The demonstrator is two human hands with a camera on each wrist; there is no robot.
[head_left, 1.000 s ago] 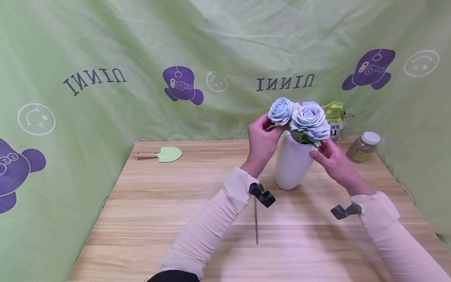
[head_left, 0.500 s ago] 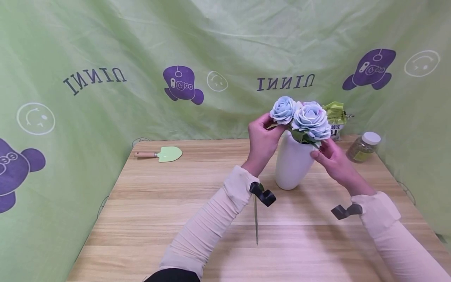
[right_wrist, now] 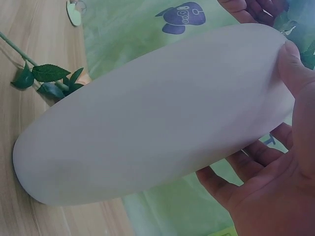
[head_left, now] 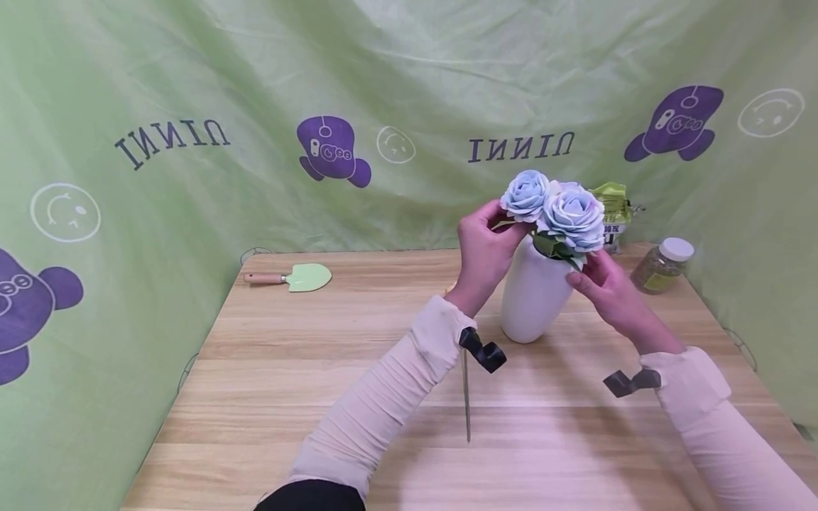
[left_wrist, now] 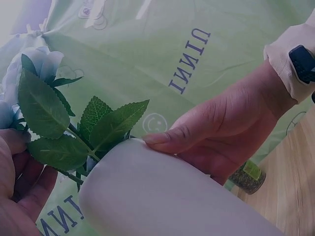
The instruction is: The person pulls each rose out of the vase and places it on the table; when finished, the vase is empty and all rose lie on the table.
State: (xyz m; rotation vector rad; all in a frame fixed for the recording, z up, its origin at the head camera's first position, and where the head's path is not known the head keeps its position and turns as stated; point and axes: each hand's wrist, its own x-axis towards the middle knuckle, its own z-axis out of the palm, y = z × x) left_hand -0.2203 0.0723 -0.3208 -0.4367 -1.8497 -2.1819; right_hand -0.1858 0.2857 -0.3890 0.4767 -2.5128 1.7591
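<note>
Pale blue artificial roses [head_left: 573, 216] stand in a tall white vase [head_left: 533, 298], their green leaves [left_wrist: 44, 101] spreading over its rim. My left hand [head_left: 487, 245] pinches the leftmost rose [head_left: 526, 195] just under its bloom. On the other side, my right hand [head_left: 610, 291] grips the vase near the top, thumb at the rim and fingers along the side, as the right wrist view shows. The vase leans slightly to the right, its base on the table. Stems inside the vase are hidden.
Another flower stem [head_left: 466, 401] lies on the wooden table [head_left: 307, 383], partly under my left forearm; its leaves [right_wrist: 51, 71] show in the right wrist view. A green trowel [head_left: 309, 277] lies at the back left. A lidded jar [head_left: 661, 266] and a green-white bag [head_left: 613, 206] stand at the back right.
The leftmost rose and my left hand have moved a little to the right and up, closer to the other roses. My right hand keeps its grip on the vase.
</note>
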